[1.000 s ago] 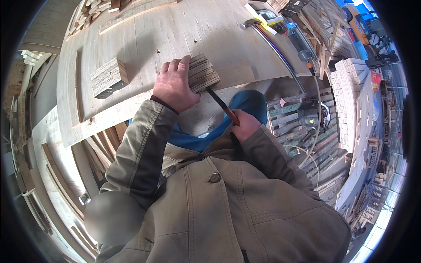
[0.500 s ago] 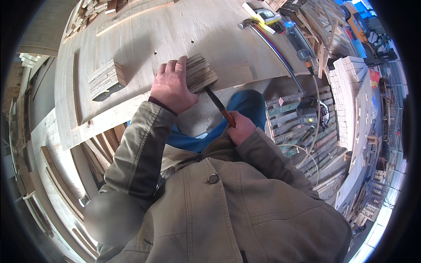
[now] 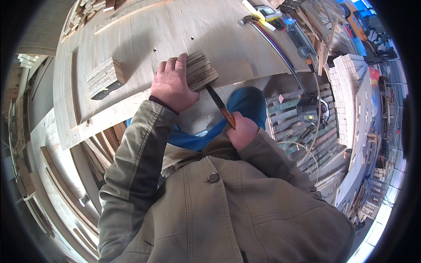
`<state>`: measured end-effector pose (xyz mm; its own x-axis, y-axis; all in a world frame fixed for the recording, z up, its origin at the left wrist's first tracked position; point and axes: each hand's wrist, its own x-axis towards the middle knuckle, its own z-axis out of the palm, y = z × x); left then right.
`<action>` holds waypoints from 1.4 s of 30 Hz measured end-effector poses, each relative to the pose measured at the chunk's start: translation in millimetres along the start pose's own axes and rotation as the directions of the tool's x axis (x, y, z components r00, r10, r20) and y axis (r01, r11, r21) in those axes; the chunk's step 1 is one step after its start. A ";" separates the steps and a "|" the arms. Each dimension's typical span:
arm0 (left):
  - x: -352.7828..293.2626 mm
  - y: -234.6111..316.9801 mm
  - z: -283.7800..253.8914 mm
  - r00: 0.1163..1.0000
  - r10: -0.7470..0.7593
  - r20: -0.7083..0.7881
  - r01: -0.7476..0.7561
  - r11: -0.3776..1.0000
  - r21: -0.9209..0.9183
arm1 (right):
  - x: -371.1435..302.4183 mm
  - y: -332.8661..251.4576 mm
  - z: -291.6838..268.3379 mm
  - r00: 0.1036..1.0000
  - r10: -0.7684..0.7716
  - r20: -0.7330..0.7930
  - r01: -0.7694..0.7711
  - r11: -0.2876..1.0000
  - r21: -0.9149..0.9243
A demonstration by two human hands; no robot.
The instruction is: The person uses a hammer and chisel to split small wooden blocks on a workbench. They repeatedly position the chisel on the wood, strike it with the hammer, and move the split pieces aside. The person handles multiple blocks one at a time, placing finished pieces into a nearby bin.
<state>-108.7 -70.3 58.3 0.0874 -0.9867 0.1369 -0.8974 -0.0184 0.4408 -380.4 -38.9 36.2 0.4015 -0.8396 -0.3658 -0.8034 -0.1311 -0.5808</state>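
Showing rough, dark-lined layers, a layered wood block [image 3: 201, 70] is being clasped by the left hand [image 3: 171, 83], whose fingers are being bent over the block's left end while the thumb is being laid along its near side. That grip is being spread only as wide as the block. The block is being held at the near edge of a plywood workbench [image 3: 175, 26], right of that edge's middle; whether it is also being borne by the bench top cannot be told. A hand tool [image 3: 218, 100] with a dark shaft and a reddish-brown handle is being gripped by the right hand [image 3: 242, 131], which is being closed tightly around the handle below the near edge. The shaft is being slanted up to the block's near right corner, and its far end is being hidden there.

Just right of the block, a flat board [image 3: 239, 71] is being supported along the near edge. Farther left along the same edge, a second layered wood block [image 3: 104, 78] is being carried, well apart from the first, and a narrow wood strip [image 3: 75, 87] is being borne beside the left edge. Toward the far left corner, small offcuts [image 3: 90, 16] are being heaped. Near the right edge, a claw hammer [image 3: 248, 19] is being carried beside a yellow-and-white object [image 3: 264, 19]. Beyond the right edge, a pale hose [image 3: 316, 109] is being draped over wooden slats [image 3: 285, 111], and pale battens [image 3: 344, 101] are being stacked farther right.
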 end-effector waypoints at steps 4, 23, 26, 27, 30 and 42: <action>0.9 0.4 -0.2 1.000 0.003 -0.003 -0.003 1.000 -0.008 | 0.0 -2.1 -1.2 1.000 0.013 0.009 -0.013 1.000 -0.006; 3.6 -1.0 -0.9 1.000 0.018 -0.003 -0.018 1.000 0.009 | 15.0 13.8 7.3 1.000 0.014 0.018 -0.016 0.991 0.135; 3.5 -1.0 -2.0 0.999 0.034 -0.007 -0.034 0.998 0.047 | 16.6 14.7 6.8 0.997 0.045 0.062 -0.053 0.989 0.136; 3.0 -1.0 -3.4 0.999 0.040 -0.002 -0.040 0.998 0.041 | 17.0 14.9 7.0 0.996 0.053 0.074 -0.063 0.988 0.142; 1.8 -2.5 -10.1 0.998 0.052 0.038 -0.052 0.999 0.005 | 18.0 17.7 6.8 0.994 0.058 0.097 -0.076 0.978 0.194; 3.5 -15.4 -9.9 0.992 0.105 0.077 -0.098 0.991 -0.092 | 17.6 10.8 6.0 0.986 0.094 0.136 -0.123 0.966 0.229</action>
<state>-90.3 -71.9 60.7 -0.0407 -0.9927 0.1139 -0.8582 0.0931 0.5048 -379.4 -52.0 19.1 0.3806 -0.7688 -0.5139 -0.7245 0.0975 -0.6824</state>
